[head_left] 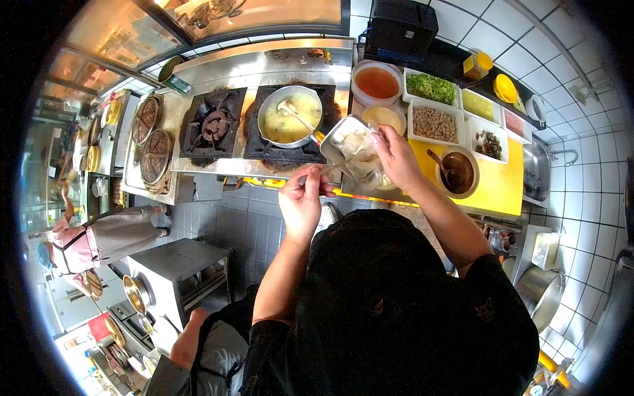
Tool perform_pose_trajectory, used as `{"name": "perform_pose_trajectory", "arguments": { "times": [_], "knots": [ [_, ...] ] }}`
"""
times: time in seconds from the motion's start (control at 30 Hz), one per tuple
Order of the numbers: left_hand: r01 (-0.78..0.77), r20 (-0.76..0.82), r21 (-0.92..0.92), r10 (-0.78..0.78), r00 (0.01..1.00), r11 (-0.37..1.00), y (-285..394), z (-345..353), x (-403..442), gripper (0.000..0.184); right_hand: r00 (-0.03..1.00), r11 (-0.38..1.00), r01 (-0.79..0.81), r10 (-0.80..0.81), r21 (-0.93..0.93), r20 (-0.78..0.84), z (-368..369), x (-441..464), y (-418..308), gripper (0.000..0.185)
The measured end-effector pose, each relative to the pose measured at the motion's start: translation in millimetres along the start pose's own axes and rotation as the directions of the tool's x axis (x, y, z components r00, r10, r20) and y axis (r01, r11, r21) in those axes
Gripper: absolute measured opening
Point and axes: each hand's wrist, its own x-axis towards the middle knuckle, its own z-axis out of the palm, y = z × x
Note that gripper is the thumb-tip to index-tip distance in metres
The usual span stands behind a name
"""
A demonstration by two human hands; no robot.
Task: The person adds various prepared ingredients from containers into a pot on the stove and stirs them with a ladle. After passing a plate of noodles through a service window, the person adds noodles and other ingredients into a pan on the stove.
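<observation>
My right hand (396, 158) grips the upper right rim of a small metal container (345, 130) that has pale contents and a clear plastic bag (365, 165) at it. Close by on the left, my left hand (307, 198) pinches the handle of a metal utensil (330, 169), whose far end reaches the container. Behind them a pan (265, 105) of yellow, soupy food sits on the right burner, a ladle (298, 117) resting in it with its handle toward the container.
Right of the stove stand a tub of reddish liquid (377, 82), trays of chopped greens (431, 88) and minced food (434, 123), and a dark sauce bowl (457, 173) on a yellow board (505, 178). A person in pink (79, 244) stands far left; another person's arm (190, 340) shows lower left.
</observation>
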Motion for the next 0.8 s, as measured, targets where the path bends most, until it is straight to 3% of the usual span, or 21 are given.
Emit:
{"name": "perform_pose_trajectory", "arguments": {
  "times": [0.8],
  "knots": [
    [0.107,-0.026,-0.128,-0.111,0.993,0.986,-6,0,2,0.02,0.997,0.997,-0.075,0.074,0.026,0.031,8,1,13,0.033]
  ]
}}
